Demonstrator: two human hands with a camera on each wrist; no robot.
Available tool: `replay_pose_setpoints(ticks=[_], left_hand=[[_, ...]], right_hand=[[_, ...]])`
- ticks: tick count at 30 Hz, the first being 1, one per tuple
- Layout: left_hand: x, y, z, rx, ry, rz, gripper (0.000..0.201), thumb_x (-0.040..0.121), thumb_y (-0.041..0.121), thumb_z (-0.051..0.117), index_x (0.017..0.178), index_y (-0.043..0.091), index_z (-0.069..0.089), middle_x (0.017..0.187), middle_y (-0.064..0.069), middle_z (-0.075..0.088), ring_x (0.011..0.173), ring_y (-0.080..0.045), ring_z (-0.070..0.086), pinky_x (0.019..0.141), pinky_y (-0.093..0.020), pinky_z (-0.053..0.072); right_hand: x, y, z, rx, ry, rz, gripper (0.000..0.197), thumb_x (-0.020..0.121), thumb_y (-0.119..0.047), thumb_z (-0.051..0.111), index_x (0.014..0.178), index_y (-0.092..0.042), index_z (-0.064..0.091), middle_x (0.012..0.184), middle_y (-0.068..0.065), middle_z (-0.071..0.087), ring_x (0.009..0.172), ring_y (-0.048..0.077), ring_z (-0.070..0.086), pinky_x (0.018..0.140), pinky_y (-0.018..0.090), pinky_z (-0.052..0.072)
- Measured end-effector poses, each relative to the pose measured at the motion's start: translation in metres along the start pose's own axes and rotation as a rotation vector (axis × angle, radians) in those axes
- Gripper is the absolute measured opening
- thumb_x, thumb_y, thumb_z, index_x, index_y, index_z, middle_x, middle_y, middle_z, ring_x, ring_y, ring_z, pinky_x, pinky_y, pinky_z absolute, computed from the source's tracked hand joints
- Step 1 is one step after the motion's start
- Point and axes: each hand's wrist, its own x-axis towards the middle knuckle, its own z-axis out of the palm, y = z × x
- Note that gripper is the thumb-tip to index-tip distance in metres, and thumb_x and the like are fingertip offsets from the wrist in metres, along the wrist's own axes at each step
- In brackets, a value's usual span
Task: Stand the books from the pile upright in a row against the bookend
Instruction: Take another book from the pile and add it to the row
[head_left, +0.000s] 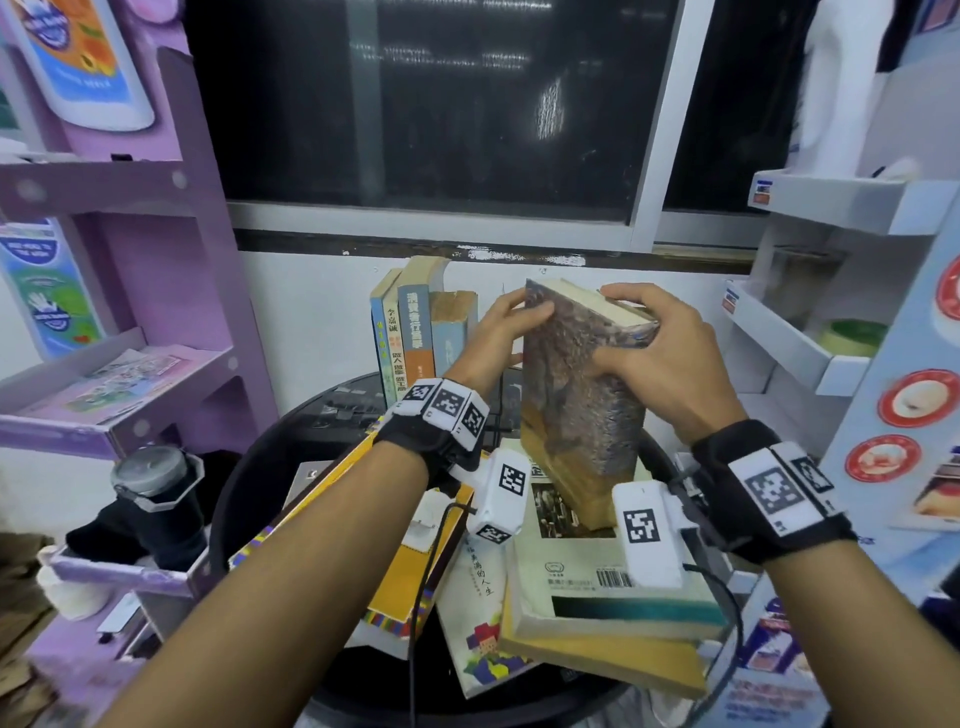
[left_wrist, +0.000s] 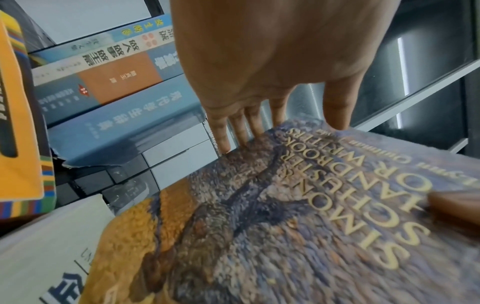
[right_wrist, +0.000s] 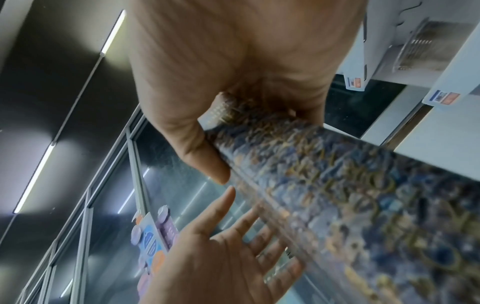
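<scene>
right hand (head_left: 670, 364) grips thick book (head_left: 582, 395) tilted over pile (head_left: 597, 603); left hand (head_left: 498, 332) flat against its far edge, fingers straight.

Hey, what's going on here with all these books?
A person is shelving books on a round black table. Both hands hold a thick book with a painted cover, tilted above the pile: the right hand has its grip over the top edge, the left hand supports the far side. Four books already stand upright in a row behind. Several more lie flat, waiting.
</scene>
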Motion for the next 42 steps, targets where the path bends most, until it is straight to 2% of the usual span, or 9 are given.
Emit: replay_pose_setpoints(ticks=[10, 15, 20, 24, 28, 31, 33, 37, 42], left_hand=[[0.005, -0.011, -0.011, -0.184, -0.074, 0.032, 0.036, 0.072, 0.027, 0.065, 0.104, 0.009, 0.062, 0.086, 0.005, 0.071, 0.081, -0.008, 0.068, 0.067, -0.02, 0.052], [0.004, -0.017, -0.014, -0.3, -0.039, 0.082, 0.056, 0.072, 0.02, 0.066, 0.124, 0.0, 0.056, 0.099, -0.006, 0.069, 0.087, -0.017, 0.068, 0.072, -0.026, 0.055], [0.007, -0.018, -0.01, -0.307, -0.017, 0.107, 0.044, 0.069, 0.017, 0.067, 0.111, 0.003, 0.062, 0.091, -0.003, 0.07, 0.083, -0.014, 0.069, 0.073, -0.024, 0.054], [0.013, -0.016, -0.012, -0.26, -0.049, 0.105, 0.03, 0.073, 0.017, 0.069, 0.101, 0.01, 0.063, 0.086, 0.001, 0.072, 0.081, -0.013, 0.069, 0.074, -0.025, 0.054], [0.025, -0.006, -0.022, -0.153, -0.081, 0.1, 0.028, 0.079, 0.02, 0.071, 0.105, 0.013, 0.064, 0.095, -0.001, 0.073, 0.088, -0.014, 0.07, 0.077, -0.026, 0.053], [0.043, 0.004, -0.039, 0.02, 0.059, 0.187, 0.04, 0.082, 0.027, 0.07, 0.12, 0.019, 0.064, 0.124, -0.006, 0.064, 0.117, -0.018, 0.059, 0.099, -0.032, 0.046], [0.053, 0.01, -0.052, 0.108, 0.215, 0.258, 0.038, 0.088, 0.02, 0.064, 0.125, 0.015, 0.062, 0.126, -0.004, 0.062, 0.119, -0.017, 0.056, 0.106, -0.036, 0.043], [0.064, 0.013, -0.077, 0.322, 0.456, 0.293, 0.04, 0.085, 0.024, 0.064, 0.125, 0.021, 0.061, 0.124, 0.003, 0.064, 0.116, -0.014, 0.057, 0.104, -0.04, 0.046], [0.074, 0.001, -0.099, 0.796, 0.552, 0.324, 0.057, 0.075, 0.045, 0.066, 0.127, 0.021, 0.061, 0.128, -0.003, 0.062, 0.121, -0.024, 0.053, 0.106, -0.044, 0.04]], right_hand=[[0.012, 0.007, -0.012, 0.078, -0.204, -0.045, 0.051, 0.074, -0.017, 0.079, 0.12, -0.033, 0.065, 0.113, -0.01, 0.066, 0.101, 0.01, 0.063, 0.093, 0.038, 0.053], [0.019, -0.003, -0.014, -0.205, -0.232, -0.104, 0.057, 0.071, -0.045, 0.078, 0.124, -0.04, 0.057, 0.11, -0.013, 0.063, 0.088, 0.004, 0.062, 0.074, 0.022, 0.05], [0.022, -0.016, -0.025, -0.358, -0.384, -0.093, 0.06, 0.066, -0.037, 0.085, 0.119, -0.04, 0.057, 0.094, -0.018, 0.064, 0.079, 0.004, 0.064, 0.066, 0.022, 0.056], [0.023, -0.011, -0.019, -0.347, -0.301, -0.108, 0.054, 0.071, -0.031, 0.082, 0.119, -0.035, 0.059, 0.095, -0.011, 0.067, 0.079, -0.001, 0.062, 0.062, 0.013, 0.047], [0.027, -0.005, -0.007, -0.263, -0.188, -0.119, 0.054, 0.072, -0.03, 0.081, 0.122, -0.026, 0.062, 0.1, -0.006, 0.066, 0.087, 0.01, 0.062, 0.067, 0.016, 0.043], [0.036, -0.006, 0.003, -0.258, -0.16, -0.126, 0.05, 0.072, -0.032, 0.081, 0.118, -0.026, 0.064, 0.098, -0.006, 0.068, 0.087, 0.011, 0.063, 0.074, 0.024, 0.047], [0.043, -0.006, 0.011, -0.267, -0.153, -0.127, 0.053, 0.07, -0.036, 0.081, 0.119, -0.027, 0.064, 0.099, -0.005, 0.07, 0.091, 0.014, 0.063, 0.084, 0.031, 0.05], [0.055, -0.004, 0.024, -0.261, -0.142, -0.11, 0.046, 0.071, -0.034, 0.081, 0.114, -0.028, 0.065, 0.095, -0.005, 0.07, 0.088, 0.013, 0.064, 0.084, 0.03, 0.051], [0.067, -0.002, 0.042, -0.252, -0.109, -0.087, 0.04, 0.072, -0.032, 0.08, 0.109, -0.026, 0.066, 0.091, -0.004, 0.07, 0.084, 0.014, 0.065, 0.077, 0.026, 0.049]])
